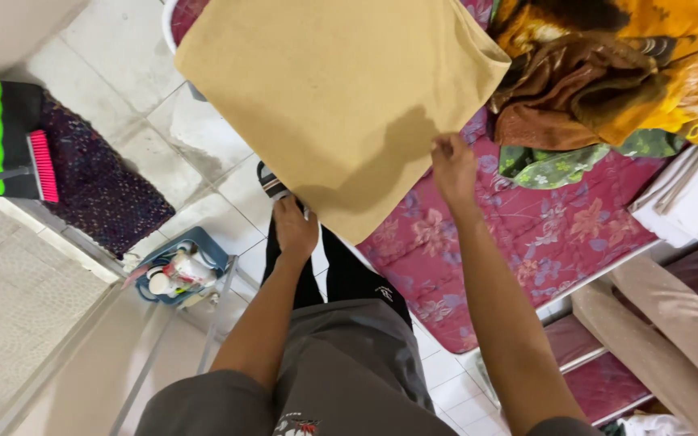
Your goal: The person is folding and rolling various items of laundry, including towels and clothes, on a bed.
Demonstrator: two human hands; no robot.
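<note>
head view | left hand [295, 228] pinches near corner of tan cloth [341, 97] | right hand [453, 165] clenched on cloth's right edge | cloth spread flat, held above floral red mattress [527, 234] and tiled floor [115, 97] | orange-brown fabric heap [607, 73] on mattress | green broom [10, 141] at left

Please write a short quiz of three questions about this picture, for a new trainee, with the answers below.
1. True or false: both hands grip the flat tan cloth.
2. What lies under the cloth on the right side? A) a bare wooden table B) a red floral mattress C) a sink
3. Which thing stands on the dark patterned mat at the left?

Key
1. True: the left hand and the right hand each hold its lower edge.
2. B
3. A green dustpan with a pink-bristled brush.
</note>
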